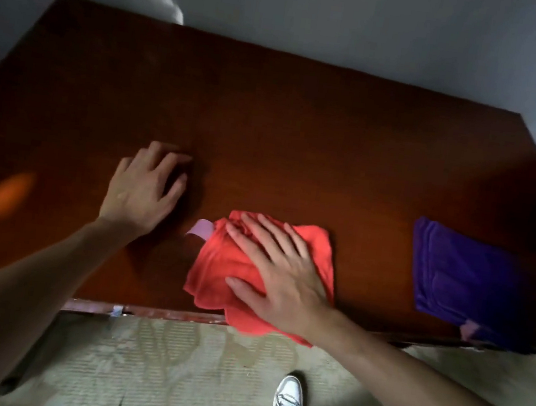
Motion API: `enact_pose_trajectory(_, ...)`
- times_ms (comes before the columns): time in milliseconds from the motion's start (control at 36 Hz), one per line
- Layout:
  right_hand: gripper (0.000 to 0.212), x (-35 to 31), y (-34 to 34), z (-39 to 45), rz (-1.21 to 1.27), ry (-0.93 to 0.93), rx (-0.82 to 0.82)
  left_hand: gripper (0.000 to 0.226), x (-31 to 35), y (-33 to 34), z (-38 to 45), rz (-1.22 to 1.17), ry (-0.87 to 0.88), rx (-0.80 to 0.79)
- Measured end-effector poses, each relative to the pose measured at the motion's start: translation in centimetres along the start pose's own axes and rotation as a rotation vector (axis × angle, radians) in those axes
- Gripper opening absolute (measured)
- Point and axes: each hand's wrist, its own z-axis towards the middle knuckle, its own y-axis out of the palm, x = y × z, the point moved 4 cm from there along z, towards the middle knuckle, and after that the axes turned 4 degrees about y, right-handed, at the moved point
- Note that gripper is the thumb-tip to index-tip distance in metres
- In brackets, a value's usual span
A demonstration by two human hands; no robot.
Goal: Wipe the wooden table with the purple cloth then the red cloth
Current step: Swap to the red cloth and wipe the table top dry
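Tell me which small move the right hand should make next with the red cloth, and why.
Probably slide the red cloth away from the near edge, toward the middle of the table. The right hand lies flat on it, part of the cloth hangs over that edge, and the purple cloth lies aside at the right.

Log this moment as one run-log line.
stage: red-cloth wipe | right hand: flat on red cloth at near table edge | left hand: open on wooden table | purple cloth: lying right
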Motion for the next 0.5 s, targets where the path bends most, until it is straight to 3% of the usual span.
enact_pose_trajectory(250,0.073,4.2,-0.7,8.3,0.003,-0.336,-0.161,0.059,-5.6,-1.0,-0.5,0.115,0.075,-0.202)
enact_pose_trajectory(500,0.073,10.7,-1.1,22.7,-0.008,-0.277,-0.105,0.054,-6.0,-0.7,-0.2,0.040,0.096,-0.189)
